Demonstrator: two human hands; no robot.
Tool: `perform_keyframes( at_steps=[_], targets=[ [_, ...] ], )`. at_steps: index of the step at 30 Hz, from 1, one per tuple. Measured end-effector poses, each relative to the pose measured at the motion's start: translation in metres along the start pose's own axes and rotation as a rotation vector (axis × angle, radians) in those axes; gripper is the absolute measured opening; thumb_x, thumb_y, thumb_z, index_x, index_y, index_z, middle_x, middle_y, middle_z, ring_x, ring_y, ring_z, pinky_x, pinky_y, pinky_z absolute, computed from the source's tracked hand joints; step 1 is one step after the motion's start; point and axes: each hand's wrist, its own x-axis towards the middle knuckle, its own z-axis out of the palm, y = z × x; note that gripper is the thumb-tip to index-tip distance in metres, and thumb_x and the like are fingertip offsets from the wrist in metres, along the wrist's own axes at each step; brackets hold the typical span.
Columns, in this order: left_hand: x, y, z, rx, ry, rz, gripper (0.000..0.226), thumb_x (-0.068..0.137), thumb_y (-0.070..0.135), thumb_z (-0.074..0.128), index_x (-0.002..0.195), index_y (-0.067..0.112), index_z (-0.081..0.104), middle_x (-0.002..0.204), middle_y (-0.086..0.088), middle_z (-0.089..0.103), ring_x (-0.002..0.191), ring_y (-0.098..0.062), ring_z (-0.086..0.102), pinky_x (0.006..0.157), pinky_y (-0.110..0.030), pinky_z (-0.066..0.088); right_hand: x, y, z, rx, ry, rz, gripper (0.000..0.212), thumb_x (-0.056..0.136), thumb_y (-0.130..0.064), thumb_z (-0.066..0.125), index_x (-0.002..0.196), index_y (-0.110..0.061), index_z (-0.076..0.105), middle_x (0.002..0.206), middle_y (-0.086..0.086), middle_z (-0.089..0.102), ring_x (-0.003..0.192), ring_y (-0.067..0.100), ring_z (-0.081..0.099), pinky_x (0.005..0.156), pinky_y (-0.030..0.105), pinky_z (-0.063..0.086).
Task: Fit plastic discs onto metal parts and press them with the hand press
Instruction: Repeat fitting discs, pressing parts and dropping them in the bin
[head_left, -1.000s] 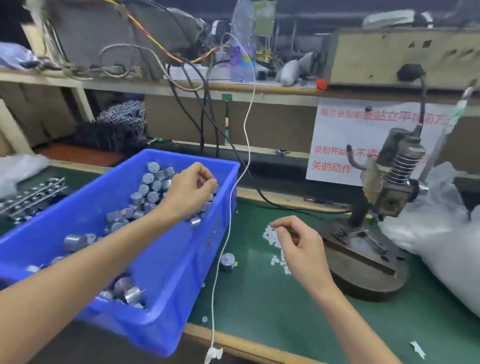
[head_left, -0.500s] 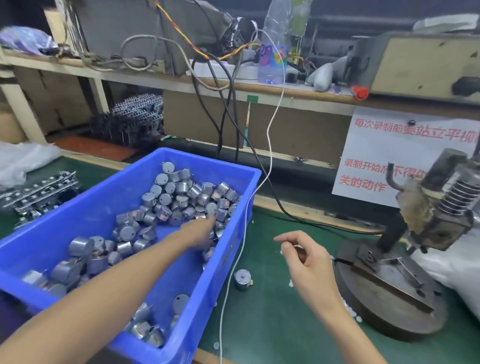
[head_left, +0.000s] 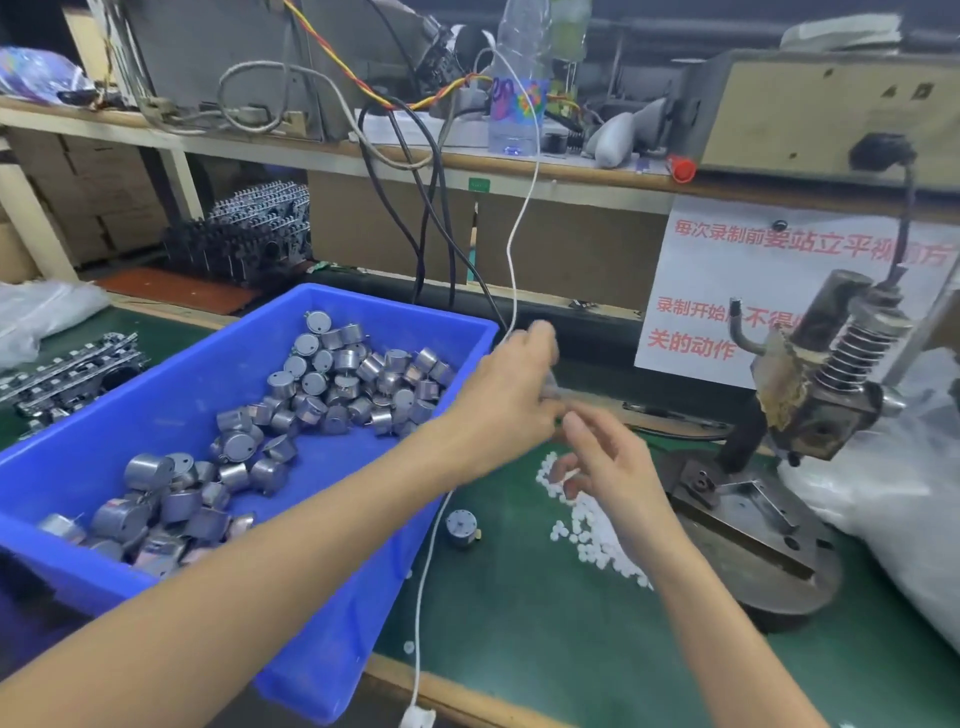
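— Green matting is laid over the counter (head_left: 519, 623), and a cluttered shelf (head_left: 311, 150) is seen behind it. What writing can be read?

— Red Chinese characters are printed on a white paper sign (head_left: 727, 291) hung below the shelf. "每次录制前要站立平视" is read on the top line, with "录制开始" and "关的动作" lower down. The rest is covered by the hand press (head_left: 810, 395). A multicoloured label is carried by the clear bottle (head_left: 517, 98), but no words can be made out on it.

— Where are the task's things placed?

— Metal parts (head_left: 332, 384) are heaped in the blue bin (head_left: 156, 364) at the left. A lone metal part (head_left: 461, 526) is set on the counter just beside the bin. White plastic discs (head_left: 592, 535) are scattered between that lone piece and the press base.

— And the hands?

— The left hand (head_left: 514, 384) is raised at the bin's right rim, fingers curled and blurred. What is held, if anything, cannot be told. The right hand (head_left: 613, 467) is held above the discs, forefinger stretched toward the left hand and the other fingers loosely bent. Whether a disc is pinched cannot be told.
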Motion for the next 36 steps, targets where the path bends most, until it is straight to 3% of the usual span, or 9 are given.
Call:
perform_keyframes(
  at_steps=[5, 8, 11, 14, 18, 20, 25, 29, 36],
  targets=[
    [-0.02, 0.034, 0.076, -0.093, -0.256, 0.047, 0.038, 0.075, -0.002, 0.056, 0.108, 0.011, 0.042, 0.106, -0.008, 0.048, 0.097, -0.03, 0.051, 0.078, -0.039, 0.044, -0.009, 0.018, -0.039, -0.14, 0.129, 0.015, 0.016, 0.095, -0.013, 0.052, 0.086, -0.017, 0.065, 0.073, -0.006, 0.069, 0.065, 0.003, 0.059, 0.055, 0.015, 0.045],
    [-0.033, 0.011, 0.111, -0.234, -0.363, -0.208, 0.051, 0.079, 0.001, 0.059, 0.125, 0.014, 0.04, 0.117, -0.006, 0.047, 0.102, -0.021, 0.05, 0.077, -0.026, 0.043, -0.034, 0.047, -0.065, -0.232, 0.193, 0.171, 0.008, 0.092, -0.028, 0.057, 0.09, -0.021, 0.06, 0.075, 0.002, 0.069, 0.052, 0.007, 0.055, 0.051, 0.02, 0.042],
    [-0.051, -0.028, 0.133, 0.034, -0.337, -0.392, 0.026, 0.083, 0.015, 0.063, 0.105, 0.011, 0.048, 0.112, -0.008, 0.048, 0.101, -0.023, 0.048, 0.079, -0.028, 0.037, -0.062, 0.077, -0.079, -0.303, 0.174, 0.225, 0.009, 0.089, -0.03, 0.062, 0.089, -0.021, 0.059, 0.075, 0.013, 0.064, 0.055, 0.012, 0.054, 0.06, 0.03, 0.041],
    [-0.061, -0.046, 0.146, -0.023, -0.276, -0.476, 0.021, 0.083, 0.029, 0.069, 0.085, 0.016, 0.053, 0.095, -0.002, 0.052, 0.088, -0.019, 0.051, 0.069, -0.027, 0.033, -0.079, 0.092, -0.079, -0.279, 0.091, 0.191, 0.009, 0.09, -0.022, 0.062, 0.092, -0.03, 0.064, 0.078, -0.001, 0.06, 0.055, 0.01, 0.052, 0.057, 0.024, 0.045],
    [-0.062, -0.048, 0.147, -0.017, -0.217, -0.441, 0.011, 0.086, 0.024, 0.065, 0.082, 0.014, 0.062, 0.089, -0.001, 0.059, 0.086, -0.02, 0.057, 0.068, -0.027, 0.037, -0.085, 0.101, -0.07, -0.172, 0.061, 0.264, 0.024, 0.091, -0.011, 0.06, 0.113, -0.019, 0.06, 0.083, -0.003, 0.062, 0.064, 0.012, 0.061, 0.064, 0.027, 0.053],
    [-0.067, -0.045, 0.146, -0.108, -0.23, -0.361, 0.009, 0.087, 0.02, 0.062, 0.08, 0.014, 0.064, 0.082, 0.002, 0.063, 0.079, -0.014, 0.058, 0.068, -0.027, 0.042, -0.086, 0.102, -0.071, -0.103, 0.137, 0.284, 0.019, 0.092, -0.012, 0.059, 0.11, -0.008, 0.059, 0.077, 0.001, 0.067, 0.056, 0.014, 0.062, 0.053, 0.025, 0.05],
    [-0.088, -0.025, 0.161, -0.21, -0.314, -0.099, 0.01, 0.084, 0.027, 0.064, 0.074, 0.024, 0.063, 0.073, 0.014, 0.054, 0.075, -0.003, 0.042, 0.074, -0.021, 0.033, -0.082, 0.103, -0.075, -0.139, 0.121, 0.22, 0.016, 0.093, -0.014, 0.056, 0.108, -0.02, 0.059, 0.059, -0.004, 0.059, 0.048, 0.011, 0.047, 0.048, 0.021, 0.042],
    [-0.092, -0.026, 0.167, -0.197, -0.181, -0.114, 0.01, 0.086, 0.027, 0.063, 0.079, 0.021, 0.066, 0.079, 0.011, 0.054, 0.08, -0.008, 0.041, 0.078, -0.023, 0.031, -0.077, 0.104, -0.071, -0.187, 0.085, 0.203, 0.023, 0.094, -0.009, 0.055, 0.114, -0.02, 0.055, 0.073, 0.003, 0.063, 0.061, 0.013, 0.058, 0.054, 0.024, 0.049],
    [-0.095, -0.028, 0.163, -0.286, -0.084, -0.199, 0.012, 0.091, 0.014, 0.056, 0.09, 0.013, 0.068, 0.087, 0.002, 0.059, 0.085, -0.015, 0.046, 0.078, -0.022, 0.034, -0.071, 0.116, -0.064, -0.403, 0.179, 0.104, 0.02, 0.092, -0.015, 0.06, 0.113, -0.016, 0.059, 0.06, -0.015, 0.056, 0.052, 0.0, 0.049, 0.059, 0.014, 0.041]
  ],
)
